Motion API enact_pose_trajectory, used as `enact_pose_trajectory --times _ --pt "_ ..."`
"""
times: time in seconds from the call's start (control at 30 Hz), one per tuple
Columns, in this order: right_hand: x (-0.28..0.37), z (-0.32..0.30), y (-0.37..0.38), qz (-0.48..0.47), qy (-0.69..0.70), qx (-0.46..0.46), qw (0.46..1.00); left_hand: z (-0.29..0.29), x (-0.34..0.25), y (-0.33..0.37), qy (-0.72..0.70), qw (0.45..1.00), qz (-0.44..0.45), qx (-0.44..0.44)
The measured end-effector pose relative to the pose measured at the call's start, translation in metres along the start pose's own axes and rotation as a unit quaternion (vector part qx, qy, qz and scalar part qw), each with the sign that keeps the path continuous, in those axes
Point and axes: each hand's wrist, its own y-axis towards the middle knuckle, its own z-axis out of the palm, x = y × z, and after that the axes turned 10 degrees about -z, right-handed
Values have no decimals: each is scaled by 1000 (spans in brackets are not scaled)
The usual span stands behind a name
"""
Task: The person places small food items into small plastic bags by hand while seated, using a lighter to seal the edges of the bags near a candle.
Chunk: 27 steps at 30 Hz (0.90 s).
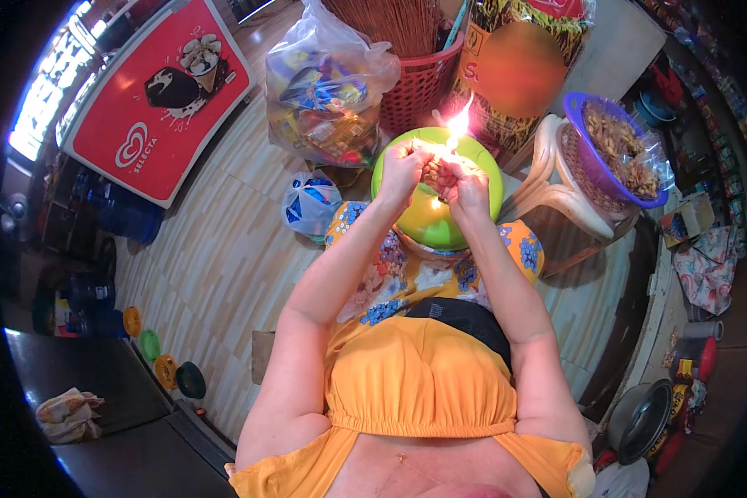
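Both of my hands are close together above a round lime-green plastic basin or lid [432, 228] in front of my lap. My left hand [405, 173] has its fingers pinched together. Right beside it, my right hand [463, 183] is closed in the same way, fingertips nearly meeting the left's. Whatever they pinch is too small and glare-washed to make out. A bright, tall flame [459, 124] burns just beyond my fingertips. What feeds it is hidden, and its light reflects off the green plastic.
A clear bag of colourful packets [324, 95] stands ahead on the left, with a small white bag [310, 201] nearer. Behind are a red basket [419, 83] of broom sticks and a large sack [519, 70]. At right, a purple colander [593, 145] holds dried brown pieces beside a curved chair arm [548, 162].
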Motion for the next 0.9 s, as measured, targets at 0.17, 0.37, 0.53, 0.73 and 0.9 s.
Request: enact_pose_trajectory --times 0.17,0.37,0.53,0.73,0.9 --pt "-7 -3 10 -2 1 -24 1000 1 -6 9 -6 1000 20 17" --pt "-12 2 13 12 9 -37 999 -7 -6 21 6 1000 -7 0" --pt "-9 4 14 11 5 -45 999 -5 -14 23 17 999 -50 11" --pt "-8 4 17 10 13 -66 998 -2 -19 27 27 997 -66 10" --pt "-9 3 21 30 12 -75 997 -2 -20 31 37 996 -82 16"
